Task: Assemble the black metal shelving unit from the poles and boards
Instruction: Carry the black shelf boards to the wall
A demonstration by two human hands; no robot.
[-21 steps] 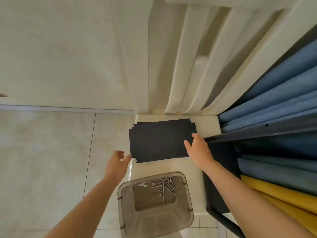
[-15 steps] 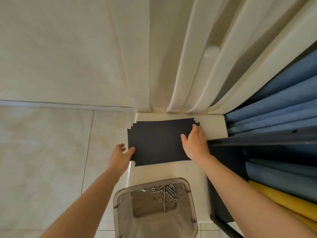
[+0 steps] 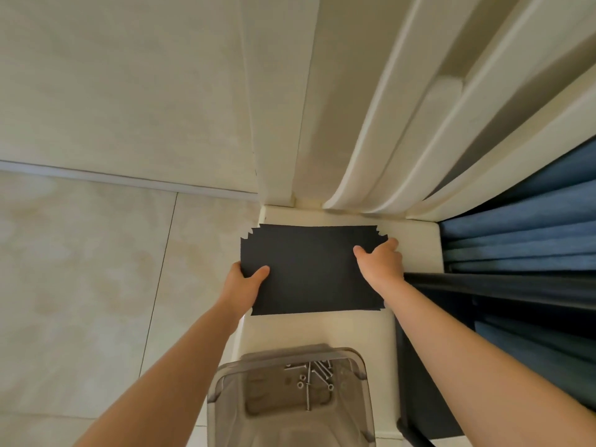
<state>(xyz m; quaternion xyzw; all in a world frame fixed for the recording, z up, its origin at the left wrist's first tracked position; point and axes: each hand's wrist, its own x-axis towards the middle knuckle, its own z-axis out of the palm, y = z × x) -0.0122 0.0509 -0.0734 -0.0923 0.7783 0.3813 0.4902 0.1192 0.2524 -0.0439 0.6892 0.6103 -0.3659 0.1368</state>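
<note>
Fingers clamped on black boards (image 3: 309, 272): left hand (image 3: 243, 287) at left edge, right hand (image 3: 383, 266) at right. Apparently several stacked.

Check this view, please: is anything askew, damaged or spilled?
The stack of black boards is not squared: its corners fan out in steps at the far left and far right. The left hand and right hand grip its side edges. No damage or spill shows.
</note>
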